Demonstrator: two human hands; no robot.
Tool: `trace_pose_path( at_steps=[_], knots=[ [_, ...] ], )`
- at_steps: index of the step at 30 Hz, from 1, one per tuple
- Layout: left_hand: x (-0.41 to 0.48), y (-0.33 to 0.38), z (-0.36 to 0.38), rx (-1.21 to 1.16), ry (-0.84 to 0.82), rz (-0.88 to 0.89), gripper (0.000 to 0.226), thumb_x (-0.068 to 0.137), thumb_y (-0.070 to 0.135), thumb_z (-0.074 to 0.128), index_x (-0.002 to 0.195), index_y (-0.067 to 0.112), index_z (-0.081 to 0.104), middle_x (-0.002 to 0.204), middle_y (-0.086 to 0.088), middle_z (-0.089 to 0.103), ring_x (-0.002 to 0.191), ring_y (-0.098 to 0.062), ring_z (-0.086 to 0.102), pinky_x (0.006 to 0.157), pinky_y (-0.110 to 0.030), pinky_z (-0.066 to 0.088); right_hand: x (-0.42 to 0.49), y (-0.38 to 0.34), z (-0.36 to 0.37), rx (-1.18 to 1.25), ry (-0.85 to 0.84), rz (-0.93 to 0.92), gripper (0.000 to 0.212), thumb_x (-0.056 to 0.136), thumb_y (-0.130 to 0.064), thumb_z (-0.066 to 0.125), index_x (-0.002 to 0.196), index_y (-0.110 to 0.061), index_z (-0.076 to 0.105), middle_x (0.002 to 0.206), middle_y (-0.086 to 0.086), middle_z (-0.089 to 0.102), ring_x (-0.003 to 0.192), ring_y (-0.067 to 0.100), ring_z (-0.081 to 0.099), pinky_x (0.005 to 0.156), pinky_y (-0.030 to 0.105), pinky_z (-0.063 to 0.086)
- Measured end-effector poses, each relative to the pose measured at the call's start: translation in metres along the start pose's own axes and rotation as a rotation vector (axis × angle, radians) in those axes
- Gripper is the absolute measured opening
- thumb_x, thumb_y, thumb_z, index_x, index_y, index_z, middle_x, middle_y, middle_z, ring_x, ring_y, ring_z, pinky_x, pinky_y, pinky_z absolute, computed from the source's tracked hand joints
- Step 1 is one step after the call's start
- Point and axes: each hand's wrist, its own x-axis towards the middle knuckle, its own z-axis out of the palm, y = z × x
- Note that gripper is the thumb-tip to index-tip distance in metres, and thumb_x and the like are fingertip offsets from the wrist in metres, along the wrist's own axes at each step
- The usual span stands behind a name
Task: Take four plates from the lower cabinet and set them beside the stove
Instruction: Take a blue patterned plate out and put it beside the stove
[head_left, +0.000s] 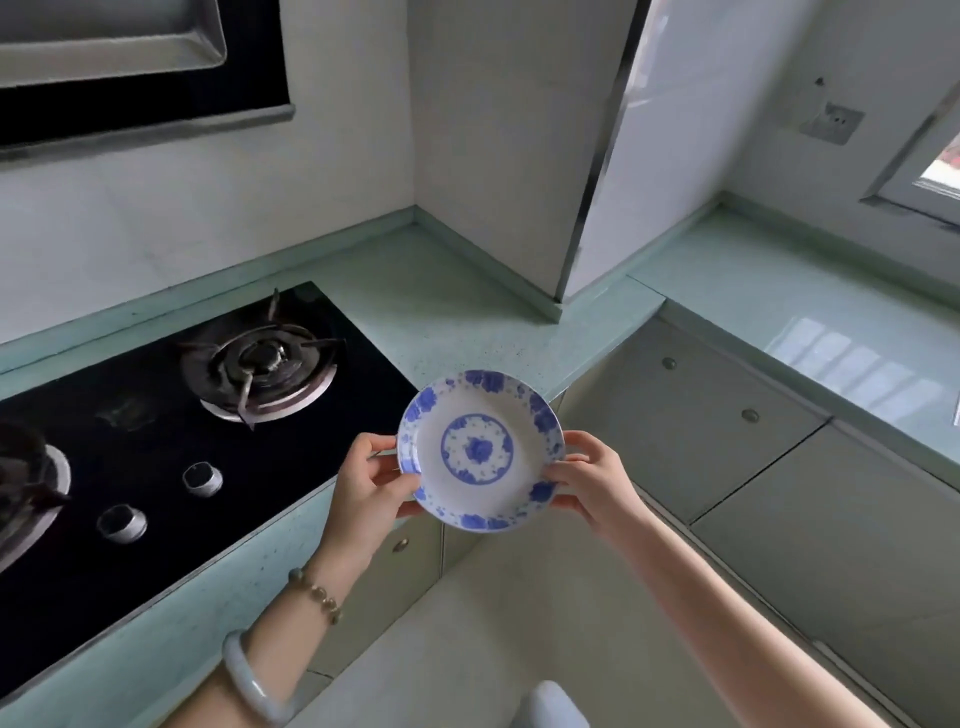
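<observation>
Head view: both hands grip a white, blue-flowered plate.

A range hood hangs upper left; a wall socket sits near the window.

The black glass gas stove runs off the left edge, cutting one burner. A pale rounded object, possibly a slipper, is cropped at the bottom.
</observation>
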Motion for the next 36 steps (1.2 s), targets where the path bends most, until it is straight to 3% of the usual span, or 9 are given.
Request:
trace_pose_path(
  at_steps=[9, 18, 22, 25, 28, 31, 33, 36],
  knots=[
    [0.11, 0.012, 0.047, -0.015, 0.199, 0.011, 0.03, 0.084, -0.008, 0.062, 0.098, 0.017, 0.053, 0.096, -0.008, 0.07, 0.081, -0.015, 0.071, 0.065, -0.029, 0.058, 0.16, -0.059, -0.001, -0.082, -0.214, 0.049, 0.04, 0.079, 0.01, 0.058, 0.114, -0.009, 0.055, 0.096, 0.016, 0.066, 0.085, 0.03, 0.067, 0.067, 0.041, 0.06],
    [0.202, 0.034, 0.089, -0.086, 0.478, -0.036, 0.029, 0.084, -0.004, 0.064, 0.105, 0.014, 0.054, 0.1, -0.009, 0.071, 0.088, -0.023, 0.072, 0.073, -0.043, 0.061, 0.298, -0.139, 0.02, -0.227, -0.452, 0.063, 0.046, 0.079, 0.015, 0.056, 0.118, -0.009, 0.052, 0.096, 0.016, 0.065, 0.085, 0.029, 0.067, 0.067, 0.042, 0.06],
    [0.226, 0.04, 0.087, -0.104, 0.585, -0.054, 0.029, 0.085, -0.005, 0.063, 0.105, 0.015, 0.054, 0.101, -0.01, 0.07, 0.089, -0.021, 0.071, 0.073, -0.041, 0.061, 0.334, -0.152, 0.047, -0.254, -0.531, 0.076, 0.047, 0.079, 0.015, 0.055, 0.118, -0.012, 0.05, 0.096, 0.011, 0.063, 0.089, 0.029, 0.065, 0.071, 0.044, 0.059],
    [0.243, 0.045, 0.077, -0.118, 0.629, -0.054, 0.029, 0.085, -0.008, 0.061, 0.105, 0.011, 0.055, 0.1, -0.01, 0.069, 0.085, -0.017, 0.071, 0.067, -0.031, 0.06, 0.356, -0.155, 0.07, -0.272, -0.56, 0.102, 0.045, 0.079, 0.015, 0.055, 0.115, -0.011, 0.05, 0.094, 0.009, 0.063, 0.087, 0.028, 0.064, 0.072, 0.045, 0.058],
    [0.262, 0.047, 0.063, -0.126, 0.662, -0.06, 0.028, 0.084, -0.011, 0.058, 0.102, 0.01, 0.054, 0.098, -0.011, 0.069, 0.076, -0.011, 0.071, 0.06, -0.023, 0.056, 0.375, -0.158, 0.093, -0.282, -0.583, 0.105, 0.043, 0.079, 0.015, 0.054, 0.117, -0.007, 0.054, 0.092, 0.012, 0.065, 0.082, 0.028, 0.064, 0.067, 0.041, 0.058],
    [0.291, 0.048, 0.047, -0.128, 0.665, -0.075, 0.027, 0.086, -0.01, 0.058, 0.101, 0.012, 0.053, 0.097, -0.009, 0.069, 0.079, -0.013, 0.07, 0.058, -0.02, 0.055, 0.395, -0.164, 0.118, -0.297, -0.57, 0.104, 0.045, 0.079, 0.014, 0.054, 0.119, -0.007, 0.054, 0.096, 0.015, 0.065, 0.083, 0.027, 0.065, 0.06, 0.035, 0.056],
    [0.311, 0.046, 0.037, -0.12, 0.666, -0.103, 0.026, 0.087, -0.008, 0.058, 0.104, 0.012, 0.054, 0.099, -0.009, 0.068, 0.085, -0.016, 0.07, 0.061, -0.023, 0.057, 0.409, -0.165, 0.134, -0.312, -0.543, 0.104, 0.046, 0.078, 0.014, 0.055, 0.119, -0.006, 0.055, 0.096, 0.012, 0.065, 0.088, 0.029, 0.065, 0.062, 0.036, 0.057],
    [0.348, 0.037, 0.021, -0.044, 0.679, -0.111, 0.027, 0.087, -0.004, 0.06, 0.108, 0.013, 0.058, 0.099, -0.007, 0.07, 0.088, -0.022, 0.071, 0.074, -0.04, 0.061, 0.433, -0.169, 0.157, -0.334, -0.52, 0.092, 0.048, 0.077, 0.014, 0.056, 0.121, -0.005, 0.055, 0.099, 0.01, 0.065, 0.093, 0.032, 0.065, 0.071, 0.042, 0.058]
  ],
)
